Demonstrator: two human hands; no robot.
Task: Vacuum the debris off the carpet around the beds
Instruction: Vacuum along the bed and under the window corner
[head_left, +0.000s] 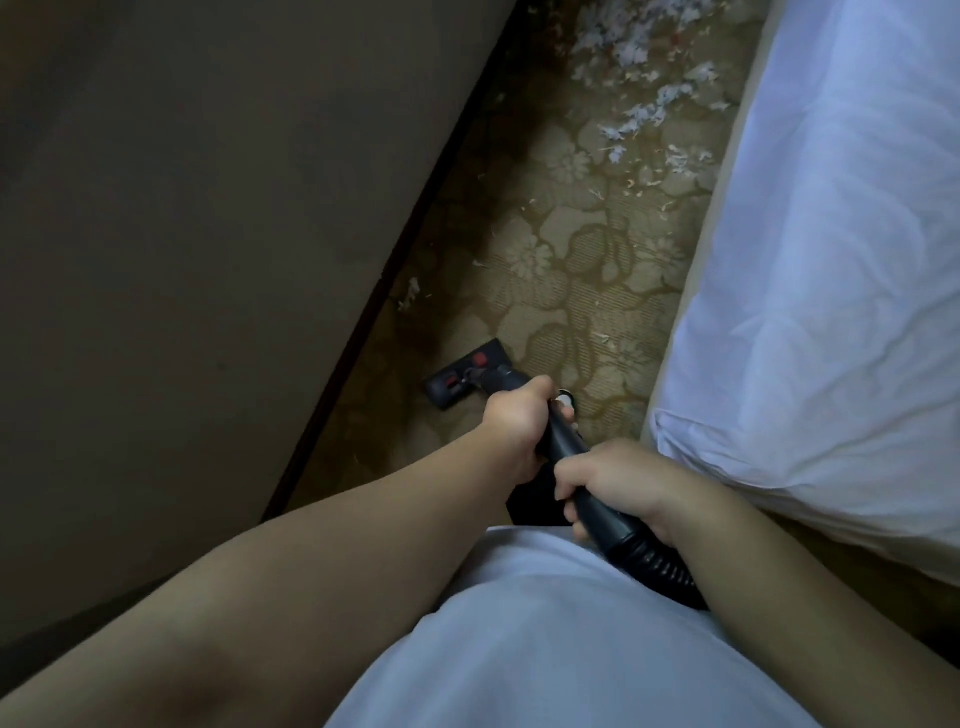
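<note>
Step in hand: a vacuuming pass along the carpet (571, 270) aisle between the wall (208, 208) and the bed (831, 260).

Grip: The left hand (514, 426) grips the upper part of the vacuum wand (563, 441), fingers curled round it. The right hand (613, 488) grips the curved handle lower down, just above the ribbed hose (654, 561), fingers (566, 483) wrapped round the tube.

Tool position: The floor head (467, 374) lies on the carpet near the dark skirting strip (374, 312), at the near end of the aisle.

Debris location: The bulk of the white debris (639, 104) lies at the far end of the aisle, well apart from the floor head. A small tuft (410, 291) sits just beside the skirting, near the head. Loose scraps (602, 338) lie closer to the bed side.

Progress, as a judgement: most of the pickup in this aisle is not yet done.

Next move, as a judgement: push the head forward along the skirting to take the tuft, then work across toward the bed and on to the far pile, in overlapping strokes.

Edges and room: The aisle is narrow, so side sweeps must be short. The bed sheet hangs at the right edge and could be drawn into the head; keep the head clear of it. Forward room is open.
</note>
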